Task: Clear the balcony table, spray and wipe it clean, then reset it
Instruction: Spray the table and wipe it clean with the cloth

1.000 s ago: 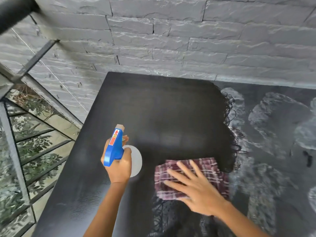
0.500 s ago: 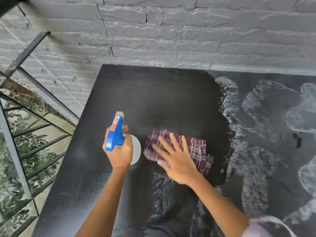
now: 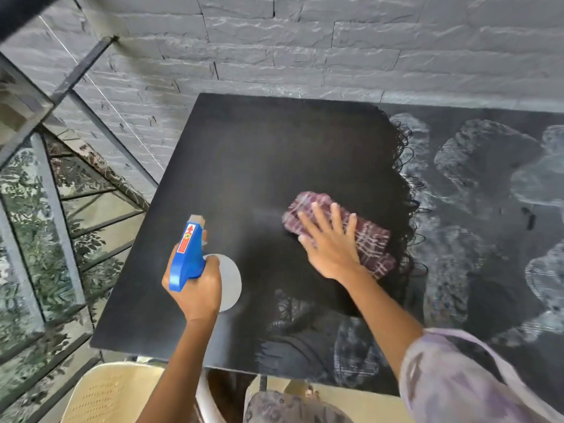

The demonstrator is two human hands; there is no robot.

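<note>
A black square table (image 3: 244, 154) fills the middle of the view, bare except for what I hold. My left hand (image 3: 198, 288) grips a spray bottle (image 3: 186, 254) with a blue trigger head and a white body, held upright over the table's left front part. My right hand (image 3: 329, 245) lies flat with fingers spread on a maroon checked cloth (image 3: 369, 239), pressing it onto the table near the right edge.
A grey stone wall (image 3: 335, 41) runs behind the table. A glass and metal railing (image 3: 45, 184) stands to the left with foliage below. A cream plastic chair (image 3: 113, 395) sits at the table's front left. Dark patterned flooring (image 3: 488, 209) lies to the right.
My right hand has slid the cloth away from me and to the right across the table. The spray bottle stays held in about the same spot, and the view has shifted back.
</note>
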